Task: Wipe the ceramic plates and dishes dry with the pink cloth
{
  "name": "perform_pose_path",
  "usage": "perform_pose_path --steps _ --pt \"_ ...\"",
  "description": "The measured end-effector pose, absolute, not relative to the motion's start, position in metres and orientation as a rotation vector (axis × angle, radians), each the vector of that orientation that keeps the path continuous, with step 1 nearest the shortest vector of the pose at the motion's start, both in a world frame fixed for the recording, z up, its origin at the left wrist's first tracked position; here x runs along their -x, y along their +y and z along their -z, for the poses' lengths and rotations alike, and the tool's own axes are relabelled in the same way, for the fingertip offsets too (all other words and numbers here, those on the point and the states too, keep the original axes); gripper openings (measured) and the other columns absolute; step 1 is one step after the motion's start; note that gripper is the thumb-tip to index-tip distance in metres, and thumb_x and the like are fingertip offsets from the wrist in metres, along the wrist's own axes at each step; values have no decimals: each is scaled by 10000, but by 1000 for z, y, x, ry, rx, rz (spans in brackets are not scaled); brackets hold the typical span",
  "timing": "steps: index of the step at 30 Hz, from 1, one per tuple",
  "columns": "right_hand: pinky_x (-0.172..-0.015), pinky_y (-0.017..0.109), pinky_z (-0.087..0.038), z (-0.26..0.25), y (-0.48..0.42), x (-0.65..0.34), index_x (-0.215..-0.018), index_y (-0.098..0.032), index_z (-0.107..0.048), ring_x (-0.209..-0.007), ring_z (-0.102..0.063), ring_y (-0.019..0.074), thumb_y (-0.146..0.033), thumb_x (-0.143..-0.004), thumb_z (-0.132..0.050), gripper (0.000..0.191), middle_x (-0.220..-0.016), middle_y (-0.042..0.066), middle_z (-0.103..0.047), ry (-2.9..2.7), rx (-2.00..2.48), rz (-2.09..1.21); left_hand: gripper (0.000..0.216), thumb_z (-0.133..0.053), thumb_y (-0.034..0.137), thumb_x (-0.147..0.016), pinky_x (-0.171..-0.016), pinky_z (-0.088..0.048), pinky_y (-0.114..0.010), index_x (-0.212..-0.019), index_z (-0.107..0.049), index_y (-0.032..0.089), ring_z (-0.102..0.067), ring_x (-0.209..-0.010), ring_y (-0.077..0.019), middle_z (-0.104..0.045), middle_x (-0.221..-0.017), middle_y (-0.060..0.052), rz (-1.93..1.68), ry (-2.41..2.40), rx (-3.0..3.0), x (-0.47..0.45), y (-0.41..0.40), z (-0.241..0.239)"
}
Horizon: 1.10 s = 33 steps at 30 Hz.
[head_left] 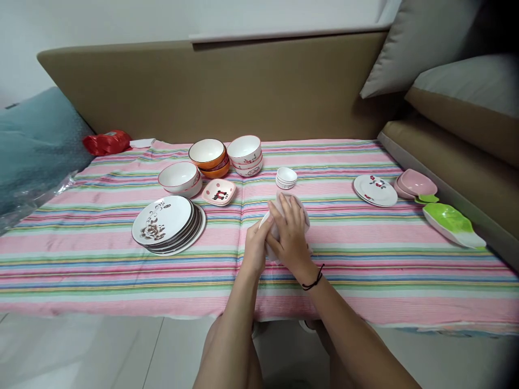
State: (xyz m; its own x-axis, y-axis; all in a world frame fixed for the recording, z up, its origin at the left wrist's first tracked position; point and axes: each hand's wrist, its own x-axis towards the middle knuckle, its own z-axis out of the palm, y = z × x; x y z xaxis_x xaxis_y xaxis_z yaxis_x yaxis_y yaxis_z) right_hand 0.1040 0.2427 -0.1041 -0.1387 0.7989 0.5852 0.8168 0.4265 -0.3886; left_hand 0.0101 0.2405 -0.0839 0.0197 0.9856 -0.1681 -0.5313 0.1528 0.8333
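Observation:
My two hands meet over a white dish [305,216] just above the striped cloth [365,254], in the middle of the view. My right hand [291,233], with a black band at the wrist, lies over the dish's top with fingers pressed on it. My left hand [256,249] grips its left rim. Most of the dish is hidden under the hands. A small stack of white saucers [286,178] stands just beyond them.
A stack of flowered plates [164,220] lies to the left, with white bowls [179,178], orange bowls [208,156], patterned bowls [245,154] and a square pink dish [219,192] behind. At right are a white plate [375,190], pink dishes [416,183] and a green leaf dish [452,223].

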Motion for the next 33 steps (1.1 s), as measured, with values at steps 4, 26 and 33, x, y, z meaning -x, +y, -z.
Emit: perform_pose_path --steps 4,26,33 --pt "-1099 609 -130 100 239 -100 -1421 -263 -314 -1408 -114 330 -413 -898 -417 553 -1525 47 -232 -1995 1293 18 195 -702 333 -726 -647 -413 -218 -713 -667 142 -553 -661 -118 -616 -671 19 -1361 864 -650 -9 241 86" --pt "-1119 510 -224 97 244 -106 -1327 -275 -478 -1373 -263 251 -312 -948 -380 393 -1431 2 -422 -2033 1202 33 297 -568 362 -821 -917 -459 -255 -973 -680 133 -632 -1025 -184 -717 -984 -57 -1429 775 -263 -10 247 79" --pt "-1145 473 -226 108 247 -108 -1448 -208 -266 -1401 -215 207 -314 -979 -288 481 -1506 62 -282 -1679 1258 -234 338 -569 393 -826 -903 -485 -314 -962 -697 111 -658 -976 -240 -727 -949 -91 -1458 790 -299 -12 243 78"
